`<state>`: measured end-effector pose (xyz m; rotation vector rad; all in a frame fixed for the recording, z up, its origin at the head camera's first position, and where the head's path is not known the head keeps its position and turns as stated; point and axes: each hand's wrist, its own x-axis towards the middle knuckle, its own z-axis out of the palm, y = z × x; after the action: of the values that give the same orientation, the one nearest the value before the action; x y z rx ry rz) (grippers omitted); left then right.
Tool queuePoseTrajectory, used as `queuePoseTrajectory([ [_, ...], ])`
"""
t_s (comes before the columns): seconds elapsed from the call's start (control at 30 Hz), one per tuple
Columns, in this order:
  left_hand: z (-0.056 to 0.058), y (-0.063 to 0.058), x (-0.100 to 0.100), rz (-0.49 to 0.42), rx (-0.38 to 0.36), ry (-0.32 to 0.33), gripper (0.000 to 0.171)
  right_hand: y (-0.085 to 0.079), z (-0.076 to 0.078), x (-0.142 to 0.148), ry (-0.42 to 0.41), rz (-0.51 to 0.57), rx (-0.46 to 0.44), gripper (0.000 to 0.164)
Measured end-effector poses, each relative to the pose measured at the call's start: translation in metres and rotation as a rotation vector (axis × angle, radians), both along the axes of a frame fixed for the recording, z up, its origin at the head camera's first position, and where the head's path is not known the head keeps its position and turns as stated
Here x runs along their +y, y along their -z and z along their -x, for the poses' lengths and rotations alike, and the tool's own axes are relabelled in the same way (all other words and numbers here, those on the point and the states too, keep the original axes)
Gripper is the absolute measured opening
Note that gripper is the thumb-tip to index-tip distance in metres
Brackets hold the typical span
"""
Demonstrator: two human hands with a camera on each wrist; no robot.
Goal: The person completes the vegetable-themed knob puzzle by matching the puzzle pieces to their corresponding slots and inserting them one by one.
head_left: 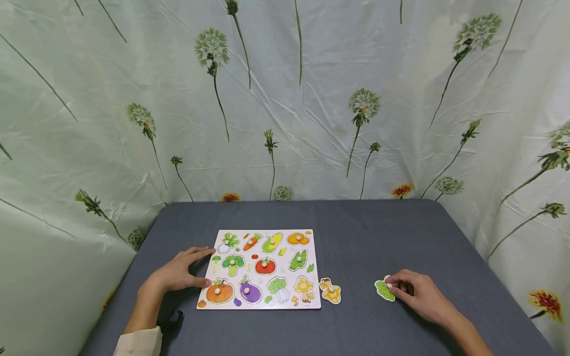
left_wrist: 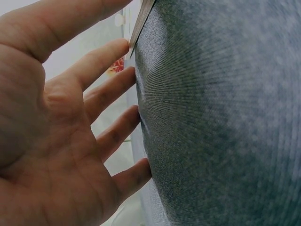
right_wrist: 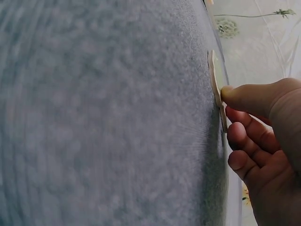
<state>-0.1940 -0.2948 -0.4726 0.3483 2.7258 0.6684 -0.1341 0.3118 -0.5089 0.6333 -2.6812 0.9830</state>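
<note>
A white wooden puzzle board (head_left: 258,303) with vegetable pictures lies on the table. Along its left edge, the thumb and forefinger of my left hand (head_left: 175,272) touch it, spread apart. Seen from the left wrist, the fingers (left_wrist: 110,94) are fairly straight, their tips at the dark cloth and the board's edge. Further right, my right hand (head_left: 420,294) pinches the knob of a green leafy vegetable piece (head_left: 383,290). From the right wrist, that thin piece (right_wrist: 216,77) appears edge-on, low against the cloth. A yellow mushroom piece (head_left: 331,291) lies just off the board's right edge.
Knobbed pieces such as the pumpkin (head_left: 219,292), eggplant (head_left: 251,292) and tomato (head_left: 265,267) sit in the board. The leafy vegetable and mushroom pictures at its lower right show no knobs. Dark grey cloth covers the table (head_left: 378,232). A flower-patterned curtain (head_left: 311,123) hangs behind.
</note>
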Motion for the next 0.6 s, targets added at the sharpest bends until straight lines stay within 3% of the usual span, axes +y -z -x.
queuePoseTrajectory([
  [0.6,0.002,0.001,0.000,0.011,-0.016,-0.016,0.094,-0.008,0.011,-0.021,0.085,-0.020,-0.042,0.008],
])
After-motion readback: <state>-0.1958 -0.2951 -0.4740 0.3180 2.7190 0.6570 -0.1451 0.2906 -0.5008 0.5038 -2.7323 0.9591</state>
